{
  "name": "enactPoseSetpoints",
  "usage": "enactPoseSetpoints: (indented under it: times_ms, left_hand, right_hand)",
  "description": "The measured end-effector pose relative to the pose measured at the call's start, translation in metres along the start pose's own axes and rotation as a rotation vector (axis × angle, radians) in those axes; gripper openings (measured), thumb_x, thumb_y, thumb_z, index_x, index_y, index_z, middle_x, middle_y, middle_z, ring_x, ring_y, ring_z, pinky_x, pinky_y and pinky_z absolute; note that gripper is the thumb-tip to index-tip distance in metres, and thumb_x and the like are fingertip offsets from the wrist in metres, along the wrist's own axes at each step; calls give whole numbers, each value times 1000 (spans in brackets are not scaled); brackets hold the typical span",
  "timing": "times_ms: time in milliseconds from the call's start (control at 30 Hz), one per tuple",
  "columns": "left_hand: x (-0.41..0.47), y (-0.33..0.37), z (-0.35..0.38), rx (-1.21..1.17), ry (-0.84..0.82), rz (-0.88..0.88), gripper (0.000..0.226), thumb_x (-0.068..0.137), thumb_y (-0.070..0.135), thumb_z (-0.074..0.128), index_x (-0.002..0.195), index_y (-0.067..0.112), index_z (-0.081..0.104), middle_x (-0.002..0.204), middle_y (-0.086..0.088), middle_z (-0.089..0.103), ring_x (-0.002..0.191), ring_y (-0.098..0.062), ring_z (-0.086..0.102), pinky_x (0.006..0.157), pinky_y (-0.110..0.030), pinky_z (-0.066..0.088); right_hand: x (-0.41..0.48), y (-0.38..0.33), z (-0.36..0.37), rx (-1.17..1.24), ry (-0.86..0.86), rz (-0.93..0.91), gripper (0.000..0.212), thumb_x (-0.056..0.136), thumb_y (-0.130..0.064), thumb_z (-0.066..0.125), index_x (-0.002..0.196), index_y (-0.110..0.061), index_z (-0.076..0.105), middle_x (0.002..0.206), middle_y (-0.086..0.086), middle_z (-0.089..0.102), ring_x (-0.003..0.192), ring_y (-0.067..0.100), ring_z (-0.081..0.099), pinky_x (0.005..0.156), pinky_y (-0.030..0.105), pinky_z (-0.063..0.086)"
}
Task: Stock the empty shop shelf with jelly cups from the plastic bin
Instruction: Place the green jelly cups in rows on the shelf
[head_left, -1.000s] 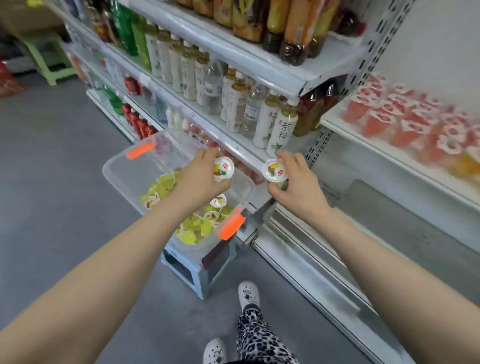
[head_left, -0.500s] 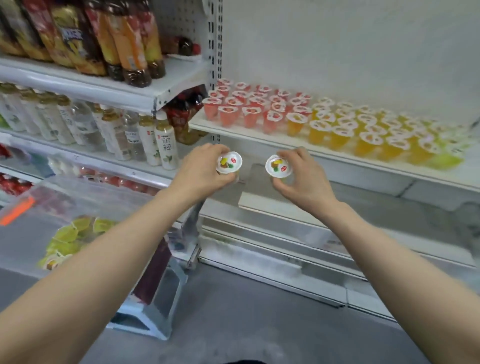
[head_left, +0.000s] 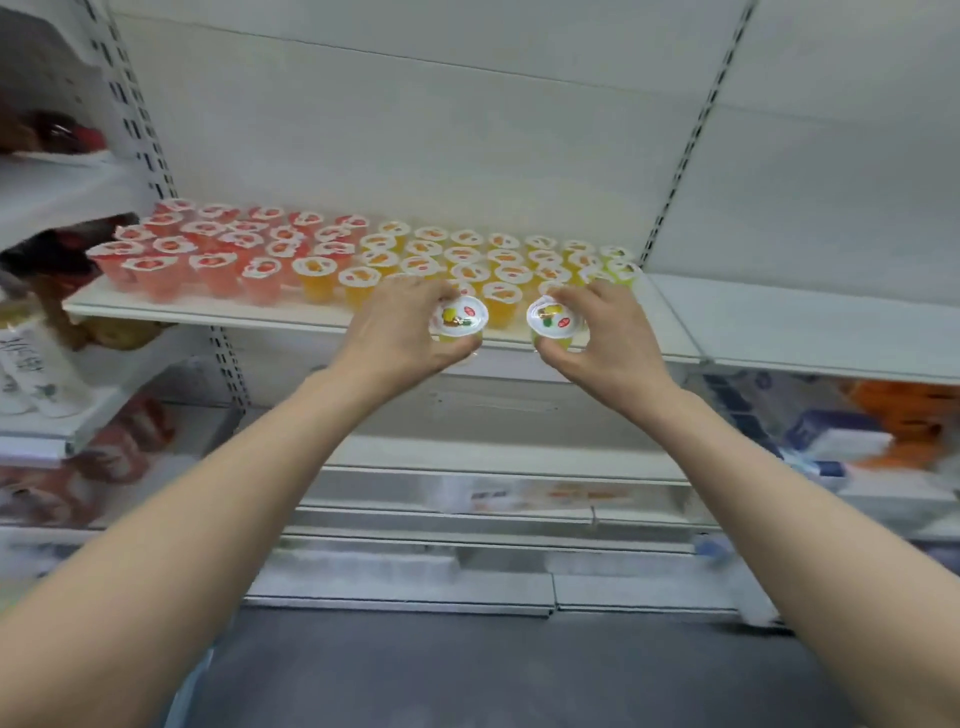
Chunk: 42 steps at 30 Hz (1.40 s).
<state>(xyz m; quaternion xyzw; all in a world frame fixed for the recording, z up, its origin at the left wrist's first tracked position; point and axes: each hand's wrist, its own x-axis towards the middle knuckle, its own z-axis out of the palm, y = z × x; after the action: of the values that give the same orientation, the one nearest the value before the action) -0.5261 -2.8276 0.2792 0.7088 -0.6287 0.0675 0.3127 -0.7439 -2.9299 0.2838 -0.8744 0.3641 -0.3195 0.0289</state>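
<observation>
My left hand (head_left: 400, 332) has fingers and thumb curled round a small clear plastic jelly cup (head_left: 460, 319) of yellow-green jelly with a white printed foil lid, and my right hand (head_left: 608, 332) grips a second cup (head_left: 555, 322) of the same kind. Both are upright, side by side but apart, at the front edge of the white metal shop shelf (head_left: 208, 312), right of its middle. On it stand rows of red jelly cups (head_left: 208, 249) at the left end, orange cups (head_left: 493, 260) mid-shelf and a few yellow-green cups (head_left: 621, 267) by the right end.
</observation>
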Motion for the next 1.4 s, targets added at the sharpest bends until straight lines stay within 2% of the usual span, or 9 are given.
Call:
enactPoseSetpoints:
  times_ms: [167,333,400,500,633,767,867,967,1400]
  left_hand:
    - [24,55,43,42,-28,40,60,70,69,63,109,23,66,105,5,68,100,-25,57,88,-34,39]
    - [42,93,74,4,-71,71,54,72,60,70,110,23,65,110,0,59,109,-25,48,93,-32,36]
    - [55,100,83,-33,-69,84,55,71,60,72,111,22,64,108,-1,57,108,-25,49,93,-35,40]
    - [78,107,93,-38,-69,111,54,72,58,72,110,20,64,106,0,60,107,-24,50,92,-31,35]
    - [111,104,103,-27,-83,116,53,75,58,71,111,20,62,109,0,60,110,-23,46,92,-28,31]
    - [144,91,112,-4,-82,113,54,73,63,67,107,22,63,105,2,61,107,-23,48,92,-31,35]
    - [163,78,119,8,-86,126,58,70,68,64,107,23,65,103,2,63,105,-24,50,93,-33,38]
    - [173,69,122,5,-86,117,61,69,69,65,109,23,66,106,3,65,108,-24,50,91,-32,38]
    - [188,63,126,-14,-96,90,57,72,61,70,112,22,65,111,3,63,113,-20,46,89,-24,31]
  right_hand:
    - [-17,58,-25,18,23,90,54,76,-30,75,126,-13,62,113,9,61,109,30,51,95,42,43]
    - [-28,113,-38,-9,18,184,53,77,-31,74,125,-13,62,110,10,61,106,31,51,93,42,43]
    - [-24,134,-41,-9,25,231,52,77,-33,73,124,-13,62,109,8,60,106,30,51,92,38,42]
    - [-7,157,-44,15,45,286,50,79,-34,71,124,-14,62,109,8,60,108,30,50,90,31,37]
    - [30,178,-38,-6,3,344,47,79,-29,70,122,-14,62,111,11,59,110,31,48,92,32,38]
    - [63,191,-14,-19,-95,369,57,74,-34,67,127,-15,58,117,11,60,114,32,50,95,36,41]
    - [77,196,6,13,-132,384,53,74,-32,70,122,-17,54,112,8,62,108,31,53,88,37,44]
    - [84,202,23,36,-148,397,47,75,-33,72,114,-19,51,107,6,63,101,29,56,81,38,47]
    - [110,227,48,45,-163,371,40,81,-39,72,114,-20,58,112,3,63,108,26,53,86,39,46]
